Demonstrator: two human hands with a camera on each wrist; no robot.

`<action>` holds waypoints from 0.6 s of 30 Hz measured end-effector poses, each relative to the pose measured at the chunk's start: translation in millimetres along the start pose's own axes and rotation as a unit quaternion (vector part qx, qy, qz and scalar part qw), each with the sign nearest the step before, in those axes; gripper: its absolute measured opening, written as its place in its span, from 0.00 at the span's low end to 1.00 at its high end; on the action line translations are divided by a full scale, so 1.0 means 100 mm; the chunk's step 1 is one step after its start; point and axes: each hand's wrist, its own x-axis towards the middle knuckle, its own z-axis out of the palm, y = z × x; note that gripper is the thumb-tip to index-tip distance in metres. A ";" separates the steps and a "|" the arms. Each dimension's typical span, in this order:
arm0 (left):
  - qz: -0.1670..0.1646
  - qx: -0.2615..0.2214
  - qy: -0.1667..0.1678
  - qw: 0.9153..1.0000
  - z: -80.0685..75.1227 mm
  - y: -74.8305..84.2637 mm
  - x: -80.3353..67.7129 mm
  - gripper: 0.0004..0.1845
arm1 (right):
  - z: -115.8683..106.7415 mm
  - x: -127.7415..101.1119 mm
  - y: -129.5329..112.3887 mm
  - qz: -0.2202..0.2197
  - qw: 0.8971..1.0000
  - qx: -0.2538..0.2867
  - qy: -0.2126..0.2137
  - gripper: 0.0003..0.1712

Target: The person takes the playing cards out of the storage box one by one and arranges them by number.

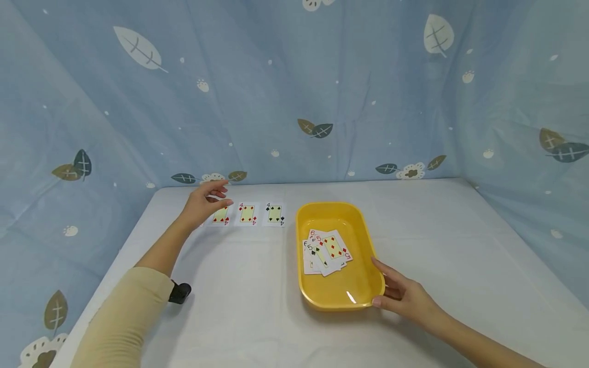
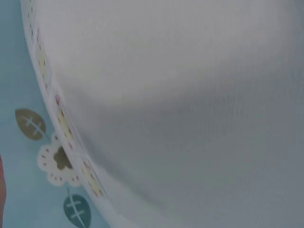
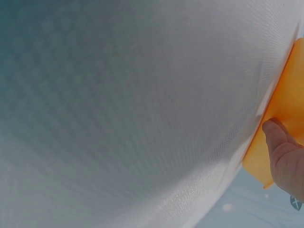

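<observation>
At the back left of the table, my left hand (image 1: 208,202) hovers over a row of playing cards, thumb and fingers apart, no object visible between them. It partly covers a red four (image 1: 221,216); to its right lie the four of diamonds (image 1: 247,214) and a black four (image 1: 274,213). A sliver of another card peeks out left of the red four. My right hand (image 1: 409,299) grips the front right corner of a yellow plastic tray (image 1: 340,296), thumb against its outer wall in the right wrist view. Inside, several overlapping cards include a five of diamonds (image 1: 335,246).
A white cloth (image 1: 239,306) covers the table. Blue leaf-print fabric (image 1: 276,92) rises along the back and sides. Beside the left forearm, a small black object (image 1: 180,293) shows. The card row runs close to the table's back edge, left of the tray.
</observation>
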 end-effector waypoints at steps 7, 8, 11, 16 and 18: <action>0.013 -0.021 0.000 1.000 0.12 0.13 0.00 0.32 | 0.00 0.00 0.01 0.000 1.000 0.000 0.000 0.46; 0.012 -0.029 -0.001 1.000 0.14 0.15 0.00 0.32 | 0.00 0.00 0.01 -0.001 1.000 -0.002 0.001 0.46; 0.004 -0.042 -0.003 0.999 0.20 0.21 0.00 0.33 | 0.00 0.00 0.01 0.001 1.000 -0.005 0.003 0.46; 0.002 -0.071 -0.012 0.997 0.30 0.26 0.01 0.33 | 0.00 0.00 0.01 0.000 1.000 -0.008 0.001 0.46; 0.002 -0.083 -0.020 0.996 0.34 0.29 0.01 0.33 | 0.00 0.00 0.01 -0.002 1.000 -0.007 0.000 0.46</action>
